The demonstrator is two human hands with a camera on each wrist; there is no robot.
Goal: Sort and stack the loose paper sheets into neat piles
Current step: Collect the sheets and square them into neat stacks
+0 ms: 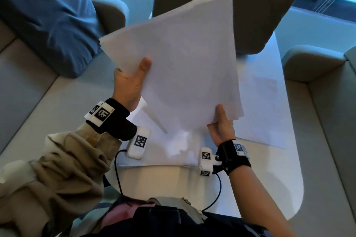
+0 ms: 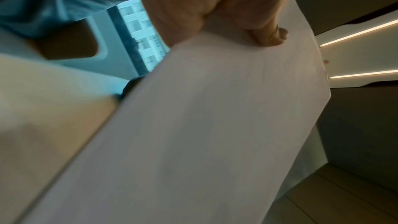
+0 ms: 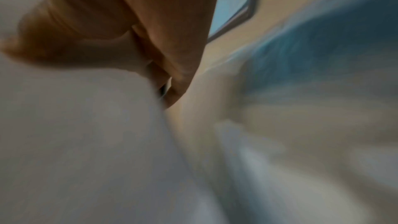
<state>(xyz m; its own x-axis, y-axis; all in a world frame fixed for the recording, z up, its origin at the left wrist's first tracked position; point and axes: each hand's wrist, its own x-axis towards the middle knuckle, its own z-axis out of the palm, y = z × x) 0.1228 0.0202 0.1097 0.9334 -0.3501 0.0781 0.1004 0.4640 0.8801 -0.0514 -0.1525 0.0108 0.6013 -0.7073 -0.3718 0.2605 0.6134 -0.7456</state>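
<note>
A stack of white paper sheets [image 1: 185, 67] is held tilted in the air above the white table [image 1: 250, 188]. My left hand [image 1: 131, 82] grips its left edge, thumb on top and fingers hidden underneath. My right hand [image 1: 221, 125] pinches the lower right corner, thumb on top. In the left wrist view the stack of sheets [image 2: 204, 125] fills the middle, with the left hand [image 2: 215, 6] at the top. The right wrist view is blurred; the right hand [image 3: 129, 31] lies against the paper [image 3: 75, 134]. More white sheets [image 1: 265, 102] lie flat on the table below and to the right.
A dark grey chair back [image 1: 221, 2] stands beyond the table. Another person's blue sleeve [image 1: 50, 15] reaches in at the upper left. Pale bench seating [image 1: 317, 102] surrounds the table. Cables run from both wrist cameras towards my body.
</note>
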